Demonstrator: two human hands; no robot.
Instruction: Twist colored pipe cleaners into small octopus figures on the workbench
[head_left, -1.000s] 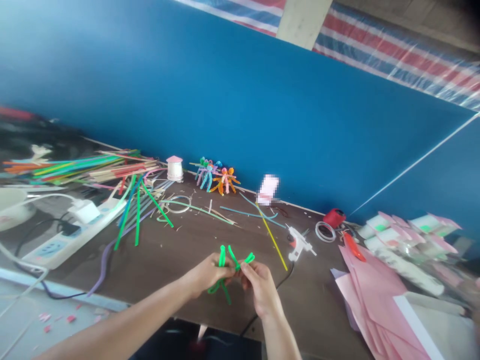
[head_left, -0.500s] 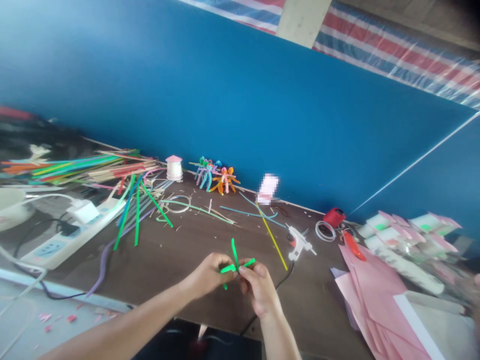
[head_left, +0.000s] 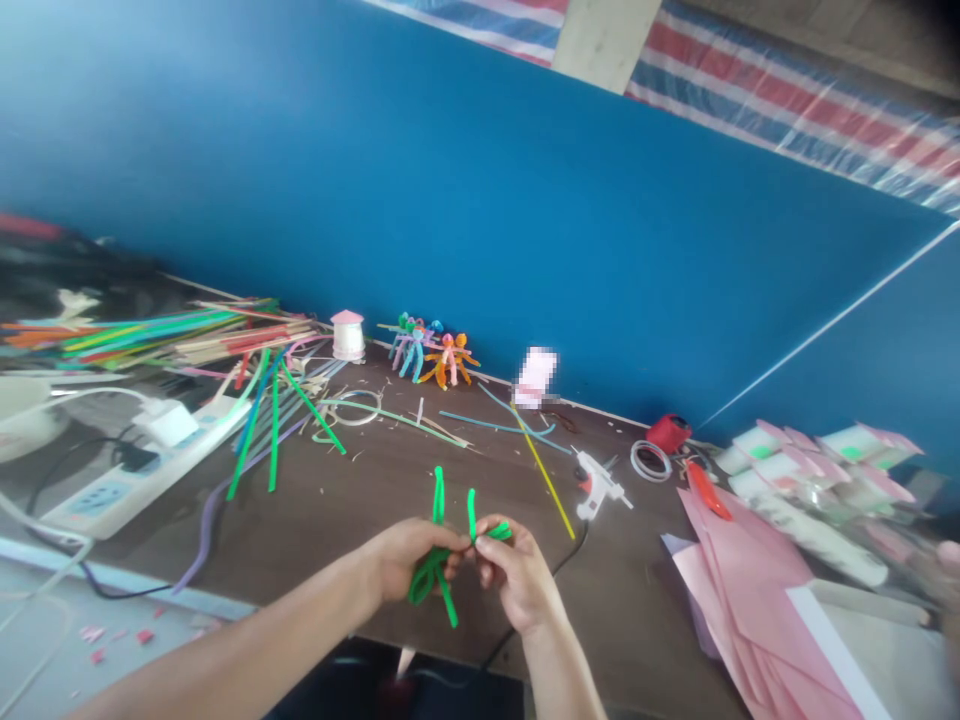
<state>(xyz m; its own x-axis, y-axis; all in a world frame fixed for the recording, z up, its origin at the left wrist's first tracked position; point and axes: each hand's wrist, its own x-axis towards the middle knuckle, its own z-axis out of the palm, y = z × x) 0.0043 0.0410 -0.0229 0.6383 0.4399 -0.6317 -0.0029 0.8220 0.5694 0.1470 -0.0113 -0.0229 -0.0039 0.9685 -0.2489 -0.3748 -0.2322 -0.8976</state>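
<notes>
Between my hands is a bent piece of green pipe cleaner (head_left: 429, 578), held just above the front of the table. My left hand (head_left: 409, 555) is closed on it, with a folded end sticking up past the fingers and a loop and a loose end hanging below. The thumb and fingers of my right hand (head_left: 514, 570) pinch the same piece near its middle. One short end stands up there and another points right. Where the strands cross is partly hidden by my fingertips.
Left lie a heap of coloured pipe cleaners (head_left: 150, 335) and a white power strip (head_left: 142, 480). At the back stand small pipe-cleaner figures (head_left: 450, 360) and a white pot with a pink top (head_left: 348, 338). A glue gun (head_left: 598, 488) and pink sheets (head_left: 750, 590) lie right.
My left hand has turned the green piece: its folded end swung from upright to sideways and back upright, and the loop shows below again. My right hand keeps its pinch, almost in place.
</notes>
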